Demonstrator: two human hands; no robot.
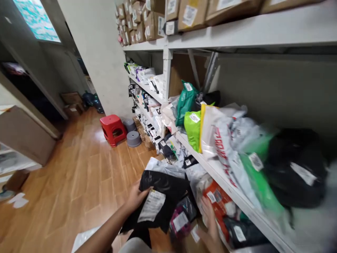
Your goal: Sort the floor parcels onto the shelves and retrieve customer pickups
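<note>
1. The left hand (137, 197) pinches a black bag (170, 183) by its left edge, thumb on top, beside the shelf (218, 175).
2. The right hand's (210, 226) blurred fingers stretch out, ungripping, by an orange bag (220, 203).

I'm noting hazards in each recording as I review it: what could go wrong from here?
The black parcel might slip, since the left hand grips it only near one edge. The right hand is close beside the orange parcel among crowded packages, so it could drag a neighbour out. Above, the white bag with red lettering lies close to the shelf edge and could slide off if bumped.
</note>
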